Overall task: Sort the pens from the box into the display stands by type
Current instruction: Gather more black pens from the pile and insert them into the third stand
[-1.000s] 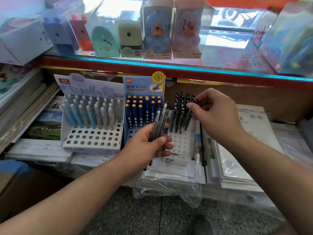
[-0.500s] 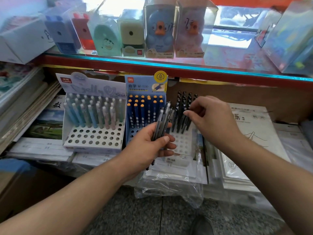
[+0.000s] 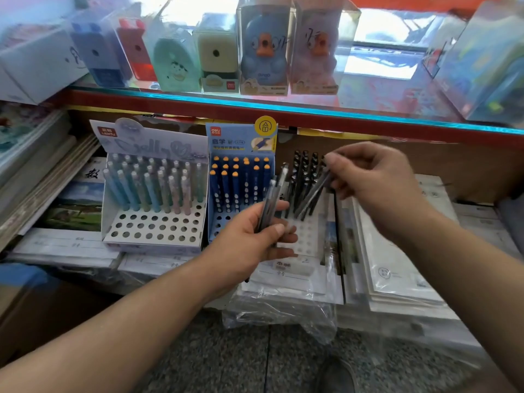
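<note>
Pens point(image 3: 272, 194) stood bunched in the left hand point(image 3: 249, 239), fingers curled round them. The right hand point(image 3: 374, 185) pinched 1 dark pen point(image 3: 313, 194), its long axis slanting down-left toward the white stand point(image 3: 307, 236) just below, nearer that hand.

Left hand point(image 3: 249, 236) curled round a bundle of dark pens point(image 3: 270, 204), thumb on top, right hand point(image 3: 374, 182) raised beside it, seemingly pinching one blurred pen point(image 3: 313, 194).
</note>
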Action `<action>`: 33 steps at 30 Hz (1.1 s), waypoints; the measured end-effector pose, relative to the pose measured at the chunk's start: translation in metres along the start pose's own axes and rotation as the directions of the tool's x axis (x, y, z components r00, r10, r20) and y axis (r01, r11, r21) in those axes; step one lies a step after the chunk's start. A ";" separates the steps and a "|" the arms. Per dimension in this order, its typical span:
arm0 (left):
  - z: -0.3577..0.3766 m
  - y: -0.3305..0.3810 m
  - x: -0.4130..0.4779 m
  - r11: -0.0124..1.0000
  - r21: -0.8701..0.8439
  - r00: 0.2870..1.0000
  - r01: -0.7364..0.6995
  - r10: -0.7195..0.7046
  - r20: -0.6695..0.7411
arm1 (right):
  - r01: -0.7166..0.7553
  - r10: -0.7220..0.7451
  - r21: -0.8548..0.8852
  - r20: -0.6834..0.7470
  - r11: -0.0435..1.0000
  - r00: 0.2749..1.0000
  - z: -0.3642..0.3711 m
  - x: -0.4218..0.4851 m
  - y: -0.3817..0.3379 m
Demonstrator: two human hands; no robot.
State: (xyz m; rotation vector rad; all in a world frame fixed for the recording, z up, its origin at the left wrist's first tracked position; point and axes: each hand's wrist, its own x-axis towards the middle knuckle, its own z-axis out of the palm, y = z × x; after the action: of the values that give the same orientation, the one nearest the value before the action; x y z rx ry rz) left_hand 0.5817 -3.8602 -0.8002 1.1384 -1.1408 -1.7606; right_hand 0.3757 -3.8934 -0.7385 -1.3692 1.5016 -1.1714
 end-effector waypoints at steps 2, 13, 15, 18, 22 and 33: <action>-0.003 0.001 0.000 1.000 0.031 0.999 0.000 0.001 -0.032 | 0.081 -0.098 -0.119 -0.143 0.990 0.985 -0.011 0.005 -0.001; -0.002 -0.003 0.002 0.996 0.090 0.999 0.020 -0.017 -0.039 | 0.228 -0.265 -0.489 -0.007 0.842 0.964 -0.001 0.011 0.023; -0.002 -0.003 0.002 0.996 0.090 0.999 0.021 -0.018 -0.037 | 0.223 -0.259 -0.493 -0.006 0.841 0.966 0.000 0.012 0.024; -0.002 -0.003 0.003 0.995 0.093 0.999 0.022 -0.018 -0.034 | 0.225 -0.266 -0.493 -0.013 0.841 0.964 0.001 0.013 0.024; -0.002 -0.004 0.004 0.994 0.102 0.999 0.024 -0.021 -0.036 | 0.223 -0.261 -0.496 -0.008 0.839 0.965 0.003 0.012 0.024; -0.002 -0.004 0.003 0.994 0.107 0.999 0.024 -0.021 -0.035 | 0.174 -0.230 -0.502 -0.050 0.847 0.972 -0.001 0.016 0.026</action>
State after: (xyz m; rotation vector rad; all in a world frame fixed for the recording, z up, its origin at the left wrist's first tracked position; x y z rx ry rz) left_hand 0.5824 -3.8625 -0.8050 1.2447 -1.2184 -1.7078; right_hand 0.3661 -3.9092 -0.7624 -1.8711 1.8586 -1.0339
